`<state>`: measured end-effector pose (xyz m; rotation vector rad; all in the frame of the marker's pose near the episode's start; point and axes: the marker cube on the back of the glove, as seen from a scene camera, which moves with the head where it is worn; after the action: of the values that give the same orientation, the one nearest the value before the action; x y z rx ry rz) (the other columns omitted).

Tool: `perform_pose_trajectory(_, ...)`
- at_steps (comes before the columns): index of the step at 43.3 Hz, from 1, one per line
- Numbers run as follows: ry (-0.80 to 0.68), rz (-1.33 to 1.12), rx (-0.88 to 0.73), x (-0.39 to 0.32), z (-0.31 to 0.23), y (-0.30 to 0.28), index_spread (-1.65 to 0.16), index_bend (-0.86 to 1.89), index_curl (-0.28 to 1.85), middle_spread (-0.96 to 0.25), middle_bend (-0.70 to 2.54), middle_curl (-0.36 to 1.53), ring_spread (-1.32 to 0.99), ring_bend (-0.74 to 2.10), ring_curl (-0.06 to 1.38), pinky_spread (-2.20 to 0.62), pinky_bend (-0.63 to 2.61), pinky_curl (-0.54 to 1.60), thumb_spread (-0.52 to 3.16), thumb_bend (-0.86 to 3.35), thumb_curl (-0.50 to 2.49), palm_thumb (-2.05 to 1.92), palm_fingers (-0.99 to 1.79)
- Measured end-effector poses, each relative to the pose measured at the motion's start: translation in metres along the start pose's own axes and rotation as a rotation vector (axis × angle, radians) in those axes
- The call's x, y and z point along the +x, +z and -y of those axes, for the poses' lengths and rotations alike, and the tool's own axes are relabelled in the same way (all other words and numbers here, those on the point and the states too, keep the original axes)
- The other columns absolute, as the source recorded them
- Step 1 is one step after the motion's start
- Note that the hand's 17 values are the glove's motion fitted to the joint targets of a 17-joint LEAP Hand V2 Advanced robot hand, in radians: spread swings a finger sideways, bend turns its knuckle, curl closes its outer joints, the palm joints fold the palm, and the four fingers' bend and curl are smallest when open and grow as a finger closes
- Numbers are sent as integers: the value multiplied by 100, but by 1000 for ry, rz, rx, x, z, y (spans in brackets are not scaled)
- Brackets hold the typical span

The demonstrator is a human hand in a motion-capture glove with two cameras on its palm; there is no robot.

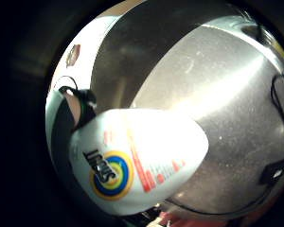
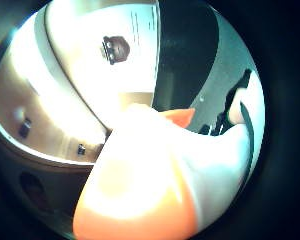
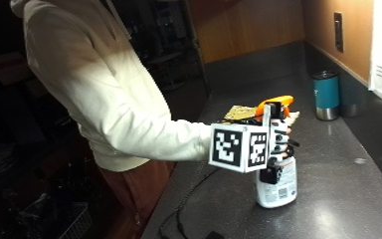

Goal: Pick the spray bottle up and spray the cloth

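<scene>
Outside view: person in a cream hooded sweatshirt (image 3: pixel 105 84) stands at a dark speckled countertop (image 3: pixel 336 199). Gloved right hand (image 3: pixel 278 134) is wrapped around the neck of a white plastic spray bottle with an orange trigger head (image 3: pixel 276 186); fingers curled round it just under the orange head, mostly hidden behind the hand rig. Whether a finger sits on the trigger, can't tell. Bottle upright; its base looks to be on or right at the countertop, contact not resolvable. Just behind the hand lies a yellowish patterned cloth (image 3: pixel 242 113), flat on the counter, apart from the bottle. Further back near the wall: teal tumbler with a steel base (image 3: pixel 325 95), upright, well apart from the bottle. Black cable (image 3: pixel 191 199) runs along the counter's front edge. Little finger side palm view: white bottle body with its round blue-yellow label (image 1: pixel 137 161) close to the palm, above the dark counter. Thumb side palm view: orange head and white neck (image 2: pixel 155 185) fill the near field.
</scene>
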<state>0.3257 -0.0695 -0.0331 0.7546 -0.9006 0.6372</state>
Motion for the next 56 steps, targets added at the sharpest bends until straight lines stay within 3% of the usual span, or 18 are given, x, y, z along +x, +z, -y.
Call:
perform_pose_trajectory(17,-278,-518,-527,-114,-49,85,-14,48,48,-10,59,49,-16,62,42,-15,25,33,24,-3,65,98,139)
perform_pose_trajectory(32,-445,-1148,-723,-196,-139,175,-14,49,51,-11,61,49,-17,63,44,-17,27,35,15,-3,70,96,139)
perform_pose_trajectory(41,-447,-1421,-747,-209,-193,219,-14,49,52,-11,61,49,-17,63,44,-18,27,36,13,-3,72,96,138)
perform_pose_trajectory(51,-430,-1445,-789,-186,-243,261,-14,49,52,-11,61,49,-17,63,44,-19,27,36,12,-4,73,95,139)
perform_pose_trajectory(56,-352,-1418,-781,-170,-252,271,-14,49,52,-11,61,49,-17,63,44,-19,27,36,11,-3,74,95,138)
